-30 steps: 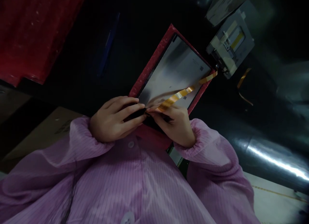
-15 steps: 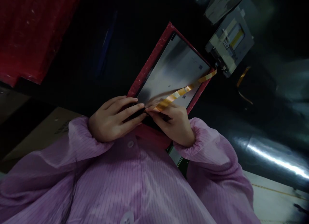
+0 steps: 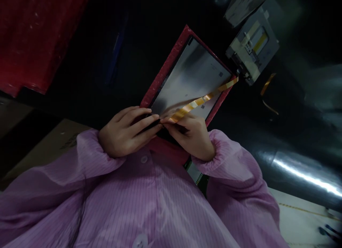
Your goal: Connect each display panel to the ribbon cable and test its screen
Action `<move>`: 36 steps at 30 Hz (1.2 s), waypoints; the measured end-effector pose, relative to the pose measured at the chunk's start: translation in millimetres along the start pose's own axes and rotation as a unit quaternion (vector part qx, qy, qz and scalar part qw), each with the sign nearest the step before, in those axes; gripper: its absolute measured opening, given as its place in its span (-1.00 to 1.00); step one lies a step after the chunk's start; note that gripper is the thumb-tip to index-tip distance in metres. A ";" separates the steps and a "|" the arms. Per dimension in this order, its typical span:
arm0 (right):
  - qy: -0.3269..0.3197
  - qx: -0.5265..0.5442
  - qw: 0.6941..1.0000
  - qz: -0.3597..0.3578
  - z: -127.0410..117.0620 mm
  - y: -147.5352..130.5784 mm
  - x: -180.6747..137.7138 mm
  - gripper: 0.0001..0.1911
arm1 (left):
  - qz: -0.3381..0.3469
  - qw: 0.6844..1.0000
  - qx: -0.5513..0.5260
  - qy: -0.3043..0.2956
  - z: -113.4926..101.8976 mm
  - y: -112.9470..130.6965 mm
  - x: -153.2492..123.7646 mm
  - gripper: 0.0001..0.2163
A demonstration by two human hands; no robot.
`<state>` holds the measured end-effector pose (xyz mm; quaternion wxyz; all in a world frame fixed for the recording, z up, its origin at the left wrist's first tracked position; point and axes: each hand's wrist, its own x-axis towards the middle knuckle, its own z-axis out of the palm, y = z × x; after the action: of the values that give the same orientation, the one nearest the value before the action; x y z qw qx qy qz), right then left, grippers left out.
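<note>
A flat grey panel (image 3: pixel 192 80) lies in a red bubble-wrap sleeve (image 3: pixel 166 70) on the dark table, its near end under my hands. My left hand (image 3: pixel 125 132) is closed, its fingertips pressed on the panel's near edge. My right hand (image 3: pixel 191 134) is closed too, pinching the near end of an amber tape strip (image 3: pixel 203 99). The strip runs taut across the panel up to a grey tape dispenser (image 3: pixel 252 45) at the upper right. The fingertips of both hands meet where the tape ends.
A red bubble-wrap pile (image 3: pixel 34 38) fills the upper left. A brown cardboard box (image 3: pixel 53 144) sits at my left elbow. Loose amber tape scraps (image 3: pixel 268 86) lie beside the dispenser. The dark table's shiny edge (image 3: pixel 301 173) runs at the right, with pale floor beyond.
</note>
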<state>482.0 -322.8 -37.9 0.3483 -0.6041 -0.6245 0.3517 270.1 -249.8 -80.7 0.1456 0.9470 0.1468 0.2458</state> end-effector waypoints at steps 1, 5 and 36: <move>-0.001 -0.003 1.000 0.001 0.0 -0.4 0.1 -0.82 | -0.001 1.000 0.000 0.003 0.0 0.4 0.4 -0.63; -0.014 -0.025 1.000 -0.003 -0.4 -1.5 0.6 -0.81 | 0.020 0.999 0.040 0.017 -1.0 2.3 4.5 -0.66; -0.022 -0.058 0.998 -0.009 -0.7 -4.9 2.6 -0.85 | 0.029 0.998 0.036 0.044 -1.6 5.2 9.7 -0.72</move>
<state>480.0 -320.3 -33.2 0.3023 -0.6101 -0.6565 0.3247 278.6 -250.9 -73.4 0.0978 0.9436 0.1346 0.2863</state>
